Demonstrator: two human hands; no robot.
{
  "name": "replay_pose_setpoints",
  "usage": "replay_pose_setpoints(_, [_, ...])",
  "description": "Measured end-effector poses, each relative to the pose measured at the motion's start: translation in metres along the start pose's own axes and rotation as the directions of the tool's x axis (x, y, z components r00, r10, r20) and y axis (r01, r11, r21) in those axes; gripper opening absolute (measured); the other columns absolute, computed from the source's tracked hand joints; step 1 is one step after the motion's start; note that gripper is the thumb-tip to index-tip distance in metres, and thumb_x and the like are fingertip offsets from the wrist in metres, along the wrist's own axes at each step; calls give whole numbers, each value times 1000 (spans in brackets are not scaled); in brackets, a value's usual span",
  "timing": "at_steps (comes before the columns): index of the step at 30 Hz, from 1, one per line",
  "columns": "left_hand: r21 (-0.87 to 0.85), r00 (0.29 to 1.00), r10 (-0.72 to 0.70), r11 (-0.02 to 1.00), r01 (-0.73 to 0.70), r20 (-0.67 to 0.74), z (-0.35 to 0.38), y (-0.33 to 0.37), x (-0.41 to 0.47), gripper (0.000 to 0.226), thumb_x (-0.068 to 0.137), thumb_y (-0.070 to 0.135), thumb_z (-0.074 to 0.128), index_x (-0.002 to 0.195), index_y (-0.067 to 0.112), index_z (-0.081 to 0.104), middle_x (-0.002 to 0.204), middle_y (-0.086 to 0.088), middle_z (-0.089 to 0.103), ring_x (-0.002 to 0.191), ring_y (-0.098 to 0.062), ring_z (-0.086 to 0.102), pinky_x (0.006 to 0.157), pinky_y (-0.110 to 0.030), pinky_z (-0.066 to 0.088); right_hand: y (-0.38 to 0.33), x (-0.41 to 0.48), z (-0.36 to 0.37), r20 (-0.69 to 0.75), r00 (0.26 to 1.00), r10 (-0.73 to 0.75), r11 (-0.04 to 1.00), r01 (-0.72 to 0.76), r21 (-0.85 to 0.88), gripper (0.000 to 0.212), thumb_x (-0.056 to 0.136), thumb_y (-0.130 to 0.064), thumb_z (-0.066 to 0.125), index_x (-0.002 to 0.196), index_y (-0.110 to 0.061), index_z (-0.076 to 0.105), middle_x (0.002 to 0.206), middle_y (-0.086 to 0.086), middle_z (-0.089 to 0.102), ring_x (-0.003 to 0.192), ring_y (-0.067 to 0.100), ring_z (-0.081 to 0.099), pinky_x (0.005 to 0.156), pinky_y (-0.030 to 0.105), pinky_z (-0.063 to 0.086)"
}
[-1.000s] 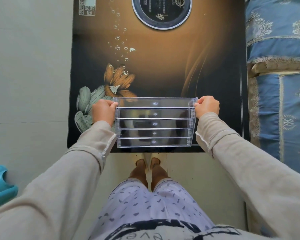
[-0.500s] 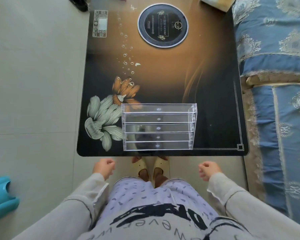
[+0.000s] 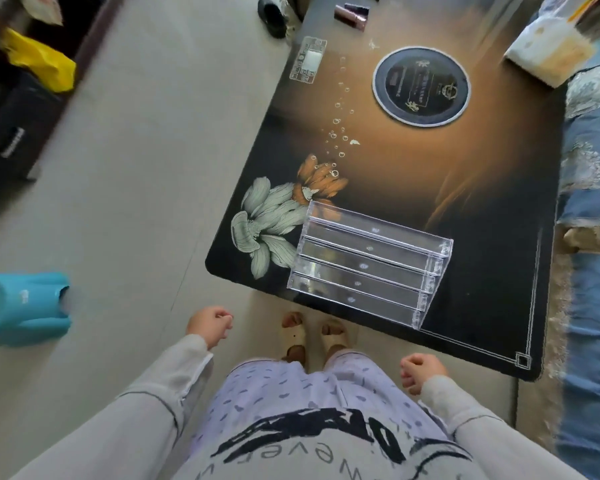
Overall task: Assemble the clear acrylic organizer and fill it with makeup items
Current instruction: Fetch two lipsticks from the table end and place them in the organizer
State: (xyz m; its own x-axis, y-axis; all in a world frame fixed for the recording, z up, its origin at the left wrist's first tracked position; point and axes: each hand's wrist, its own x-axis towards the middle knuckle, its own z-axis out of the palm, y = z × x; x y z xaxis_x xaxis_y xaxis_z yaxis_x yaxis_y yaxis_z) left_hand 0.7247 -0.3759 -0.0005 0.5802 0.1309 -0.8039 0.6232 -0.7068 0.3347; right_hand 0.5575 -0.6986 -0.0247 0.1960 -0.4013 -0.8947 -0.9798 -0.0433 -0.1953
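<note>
The organizer [image 3: 368, 265] stands empty on the bench [image 3: 465, 188], ahead of both grips, its long axis crosswise. The left grip [image 3: 208, 325] and right grip [image 3: 421, 372] hang loosely curled, holding nothing; the right is nearer. Far beyond the organizer lie tubes [image 3: 352, 12], probably makeup.

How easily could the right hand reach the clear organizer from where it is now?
Probably easily. The right hand hangs at the person's side and holds nothing, and the clear organizer stands at the near edge of the table, with nothing lying between them.
</note>
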Motion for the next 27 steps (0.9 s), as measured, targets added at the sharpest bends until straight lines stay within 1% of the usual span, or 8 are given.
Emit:
replay_pose_setpoints(6, [-267,985,-95,962,53,-147,27,-28,-43,22,87,3,48,96,3,68,84,-13,63,61,-22,53,70,-24,39,-42,9,-19,71,991,-112,942,128,-309,31,91,-2,49,62,-9,55,54,10,50,46,20,44,41,18,38])
replay_pose_setpoints(8, [-382,972,-189,916,122,-143,50,-52,-64,22,87,2,48,97,2,68,78,-11,63,53,-19,54,64,-21,41,-58,13,-21,98,985,-144,909,170,-380,26,90,0,50,66,-4,59,54,11,50,43,20,45,44,20,38])
replay_pose_setpoints(10, [-478,957,-274,856,197,-97,79,-76,-83,19,87,2,48,92,7,66,66,-6,59,38,-6,52,44,-12,42,-74,17,-16,114,974,-198,853,228,-470,31,88,-1,53,59,-9,57,52,9,50,33,16,44,38,15,37])
replay_pose_setpoints(12, [-566,936,-345,785,250,-65,105,-101,-101,18,89,1,48,81,12,61,64,-3,57,42,-9,51,35,-10,39,-92,15,-3,161,958,-239,783,288,-552,35,88,-3,54,55,-14,54,52,6,52,34,14,45,36,15,37])
replay_pose_setpoints(14, [-669,905,-424,682,295,-33,128,-124,-116,20,91,1,47,78,10,60,69,-8,57,51,-15,48,44,-20,40,-109,10,14,217,940,-262,742,340,-577,33,89,-5,52,57,-14,52,56,6,51,43,17,45,42,20,36])
replay_pose_setpoints(19, [-826,814,-580,447,342,23,165,-164,-146,23,92,4,47,109,-7,61,91,-14,59,55,-19,49,54,-24,38,-134,-13,58,373,878,-299,587,477,-654,26,91,-7,49,66,-13,54,57,4,51,46,15,45,38,16,38])
replay_pose_setpoints(23, [-870,774,-629,345,353,64,177,-175,-160,24,92,6,49,110,-5,61,92,-14,60,55,-18,51,48,-22,42,-150,-30,89,480,821,-309,396,570,-720,25,90,-6,45,69,-13,56,56,3,51,46,14,45,46,21,38])
replay_pose_setpoints(27, [-888,758,-644,281,364,107,176,-187,-163,23,92,7,49,107,-3,63,90,-14,61,55,-17,51,39,-16,43,-164,-42,114,497,811,-309,322,581,-747,33,89,-6,45,60,-19,53,57,2,52,46,13,47,43,19,39])
